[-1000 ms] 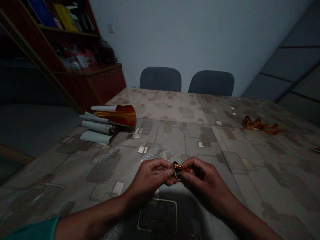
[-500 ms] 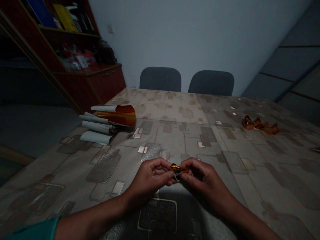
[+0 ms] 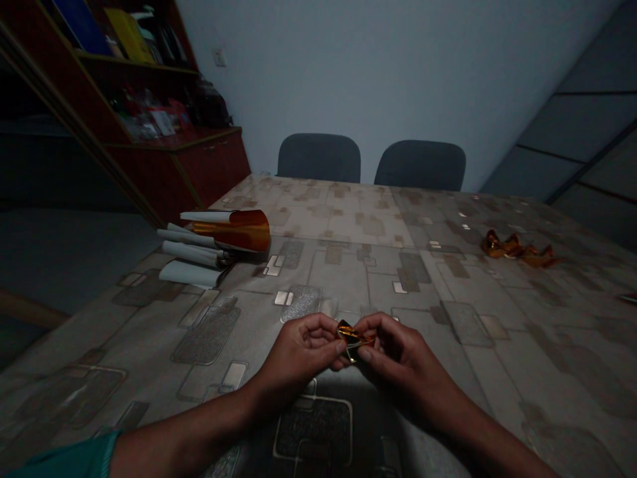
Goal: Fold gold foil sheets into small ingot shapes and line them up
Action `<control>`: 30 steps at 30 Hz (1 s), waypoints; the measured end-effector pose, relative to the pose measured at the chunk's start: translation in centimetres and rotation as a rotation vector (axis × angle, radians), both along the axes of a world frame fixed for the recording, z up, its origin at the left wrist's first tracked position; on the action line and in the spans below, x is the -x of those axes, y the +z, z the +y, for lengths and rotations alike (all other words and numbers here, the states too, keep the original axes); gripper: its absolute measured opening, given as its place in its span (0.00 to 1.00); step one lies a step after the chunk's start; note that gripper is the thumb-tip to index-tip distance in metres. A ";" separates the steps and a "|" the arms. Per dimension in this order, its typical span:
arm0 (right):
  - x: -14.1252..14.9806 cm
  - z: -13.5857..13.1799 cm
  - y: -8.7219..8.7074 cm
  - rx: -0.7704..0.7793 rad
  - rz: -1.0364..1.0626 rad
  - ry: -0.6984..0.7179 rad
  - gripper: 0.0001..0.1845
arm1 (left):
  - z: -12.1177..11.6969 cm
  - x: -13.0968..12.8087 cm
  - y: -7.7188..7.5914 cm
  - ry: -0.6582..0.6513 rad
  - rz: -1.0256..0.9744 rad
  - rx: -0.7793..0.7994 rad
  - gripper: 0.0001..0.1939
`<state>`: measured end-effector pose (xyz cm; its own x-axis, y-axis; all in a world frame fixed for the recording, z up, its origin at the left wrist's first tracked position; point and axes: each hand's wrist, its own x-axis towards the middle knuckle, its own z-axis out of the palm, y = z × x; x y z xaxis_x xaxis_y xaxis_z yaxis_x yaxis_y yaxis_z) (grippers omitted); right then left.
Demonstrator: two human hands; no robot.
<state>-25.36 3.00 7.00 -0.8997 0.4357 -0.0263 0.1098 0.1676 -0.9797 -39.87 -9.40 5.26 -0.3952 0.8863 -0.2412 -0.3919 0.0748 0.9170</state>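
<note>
Both hands are raised close together at the near middle of the surface [image 3: 348,272], the fingertips nearly meeting around one small folded piece of gold foil paper [image 3: 351,340]. The left hand [image 3: 306,346] is clamped on its left side between thumb and fingers; the right hand [image 3: 401,348] pinches its right side likewise. The piece shows shiny gold faces, dark creases and a pale edge along its lower part. Its exact folded form is too small to determine. A teal sleeve [image 3: 70,457] is noted on the left forearm.

The surface carries a cover patterned with overlapping rounded rectangles. At its left side lie curled sheets [image 3: 219,247], pale on their outer faces, with glossy orange-gold showing on the curved far one. On the right side, well apart from the hands, sits a group of gold folded pieces [image 3: 517,252], in a row slanting nearer toward the right. A small item at the right border is cut off and cannot be identified.

Beyond the far edge stand two dark chairs [image 3: 318,158], side by side before a pale wall [image 3: 398,73]. A reddish-brown cabinet [image 3: 213,167] occupies the far left, its shelves holding blue and yellow items and plastic-wrapped goods. Lighting is dim.
</note>
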 end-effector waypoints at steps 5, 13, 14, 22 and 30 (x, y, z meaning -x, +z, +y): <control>0.2 -0.1 -0.1 0.002 -0.026 -0.050 0.04 | -0.1 -0.2 0.2 0.046 0.018 0.005 0.17; 0.0 -0.2 0.1 -0.096 0.008 -0.058 0.09 | 0.0 0.0 -0.1 0.031 0.006 -0.054 0.16; 0.0 -0.2 0.2 -0.092 0.013 -0.050 0.09 | 0.0 0.0 -0.1 0.029 0.009 -0.058 0.16; 0.3 -0.2 -0.3 -0.008 0.020 -0.060 0.04 | 0.1 0.0 -0.5 0.015 -0.017 -0.050 0.18; 0.2 -0.4 -0.4 0.045 0.037 -0.018 0.04 | 0.1 0.1 -0.6 0.015 -0.026 -0.029 0.19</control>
